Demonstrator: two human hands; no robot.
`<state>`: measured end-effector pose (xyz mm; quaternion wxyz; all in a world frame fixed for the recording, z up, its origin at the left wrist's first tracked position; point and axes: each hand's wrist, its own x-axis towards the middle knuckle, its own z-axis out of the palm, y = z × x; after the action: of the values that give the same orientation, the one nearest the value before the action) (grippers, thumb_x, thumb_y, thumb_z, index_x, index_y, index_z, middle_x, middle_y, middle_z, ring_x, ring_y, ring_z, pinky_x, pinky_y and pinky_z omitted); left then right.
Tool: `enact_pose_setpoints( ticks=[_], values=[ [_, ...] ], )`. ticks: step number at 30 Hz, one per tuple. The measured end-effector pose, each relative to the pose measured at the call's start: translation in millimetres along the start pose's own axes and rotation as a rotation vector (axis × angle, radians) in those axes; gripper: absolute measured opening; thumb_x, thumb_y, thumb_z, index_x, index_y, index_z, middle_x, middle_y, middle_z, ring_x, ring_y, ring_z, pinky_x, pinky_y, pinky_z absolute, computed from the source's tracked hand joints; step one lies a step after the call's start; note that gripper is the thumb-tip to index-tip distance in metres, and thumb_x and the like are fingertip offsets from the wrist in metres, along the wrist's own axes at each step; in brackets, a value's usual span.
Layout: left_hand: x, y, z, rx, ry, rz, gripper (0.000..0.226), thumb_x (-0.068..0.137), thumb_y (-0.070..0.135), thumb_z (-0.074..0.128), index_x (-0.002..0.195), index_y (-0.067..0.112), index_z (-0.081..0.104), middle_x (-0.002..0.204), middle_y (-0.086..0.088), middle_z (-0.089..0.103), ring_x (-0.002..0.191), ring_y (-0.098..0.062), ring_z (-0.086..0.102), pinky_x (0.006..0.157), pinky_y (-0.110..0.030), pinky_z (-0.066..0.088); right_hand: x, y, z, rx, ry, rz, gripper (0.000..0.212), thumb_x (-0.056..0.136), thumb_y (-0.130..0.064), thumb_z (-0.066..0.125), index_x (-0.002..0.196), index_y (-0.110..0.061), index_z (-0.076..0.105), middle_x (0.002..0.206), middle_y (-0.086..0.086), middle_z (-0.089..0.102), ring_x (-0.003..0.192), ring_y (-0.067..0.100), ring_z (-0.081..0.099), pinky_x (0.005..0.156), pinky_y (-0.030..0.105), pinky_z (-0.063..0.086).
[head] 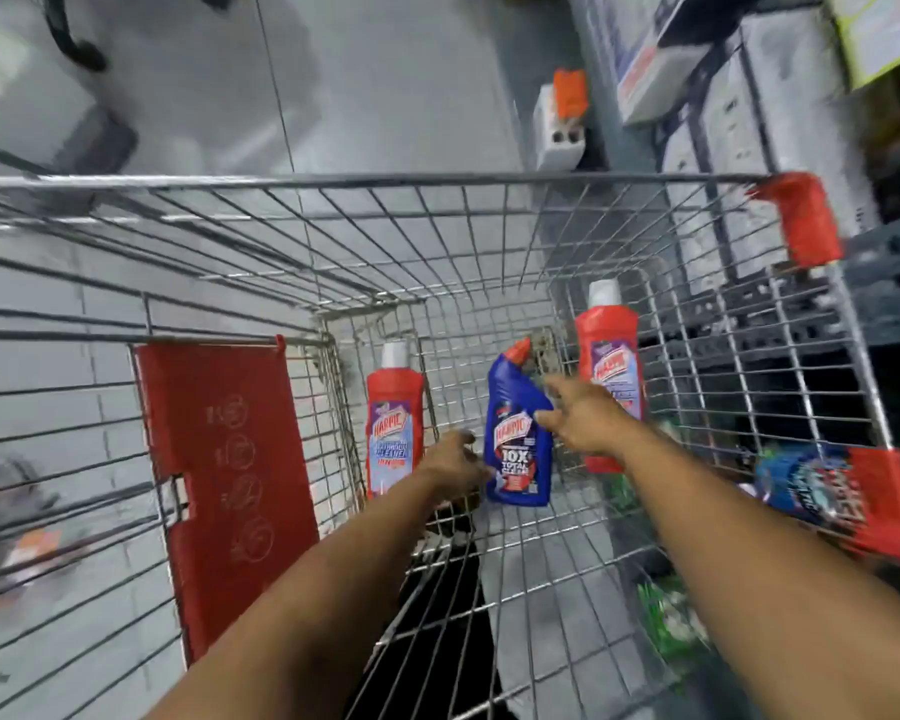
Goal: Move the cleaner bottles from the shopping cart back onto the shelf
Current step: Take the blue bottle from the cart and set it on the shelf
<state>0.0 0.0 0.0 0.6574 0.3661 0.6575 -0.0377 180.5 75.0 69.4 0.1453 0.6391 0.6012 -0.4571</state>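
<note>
Both forearms reaching into wire cart (437, 181); left hand (455, 462) and right hand (580, 415) clasping blue bottle (518, 433), red bottles either side

carrier: wire shopping cart (489, 180), centre of frame, on grey tiled floor (385, 85) | on cart bottom: red bottle (395, 423) at left; blue bottle (518, 439) in the middle; second red bottle (610, 350) at right by the wire wall | cart's left side: red plastic flap (230, 485) | shelf (894, 283) at right edge of frame
</note>
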Motion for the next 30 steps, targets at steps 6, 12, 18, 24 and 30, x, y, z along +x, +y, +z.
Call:
enact_pose_setpoints(
  ticks=[6,12,18,24,30],
  values=[
    [15,0,9,-0.01,0.033,0.054,0.032,0.07,0.014,0.078,0.1,0.01,0.068,0.1,-0.009,0.074,0.09,-0.024,0.07,0.087,-0.042,0.058,35,9,24,0.155,0.014,0.118,0.03,0.081,-0.018,0.069,0.109,-0.011,0.064,0.11,0.015,0.071,0.095,0.031,0.065,0.087,0.037,0.052],
    [-3,3,19,-0.151,-0.016,0.076,0.036,0.07,0.004,0.078,0.103,0.003,0.065,0.103,-0.016,0.073,0.09,-0.03,0.069,0.087,-0.041,0.057,29,3,16,0.271,-0.033,0.159,0.055,0.08,-0.016,0.073,0.129,-0.012,0.05,0.114,0.003,0.063,0.091,0.021,0.058,0.083,0.03,0.046],
    [-40,23,-11,-0.262,0.009,0.226,0.032,0.069,-0.002,0.078,0.09,0.014,0.061,0.09,-0.007,0.071,0.073,-0.006,0.071,0.065,-0.022,0.06,-21,-16,-27,0.378,0.051,-0.027,0.043,0.081,-0.015,0.072,0.12,-0.015,0.056,0.108,0.002,0.066,0.094,0.02,0.064,0.086,0.036,0.054],
    [-116,74,-51,-0.145,0.01,0.515,0.037,0.068,-0.008,0.078,0.099,0.007,0.065,0.088,-0.015,0.073,0.079,-0.018,0.07,0.077,-0.038,0.06,-122,-34,-55,0.739,0.417,-0.242,0.044,0.078,0.005,0.068,0.115,-0.014,0.057,0.101,0.001,0.064,0.086,0.009,0.06,0.075,0.01,0.05],
    [-236,117,-25,0.013,0.003,0.808,0.036,0.071,-0.008,0.076,0.104,0.002,0.063,0.1,-0.032,0.069,0.087,-0.032,0.066,0.086,-0.061,0.052,-255,-22,-71,0.884,0.639,-0.432,0.04,0.08,0.0,0.069,0.097,-0.034,0.056,0.105,-0.004,0.066,0.095,0.011,0.063,0.087,0.026,0.051]
  ],
)
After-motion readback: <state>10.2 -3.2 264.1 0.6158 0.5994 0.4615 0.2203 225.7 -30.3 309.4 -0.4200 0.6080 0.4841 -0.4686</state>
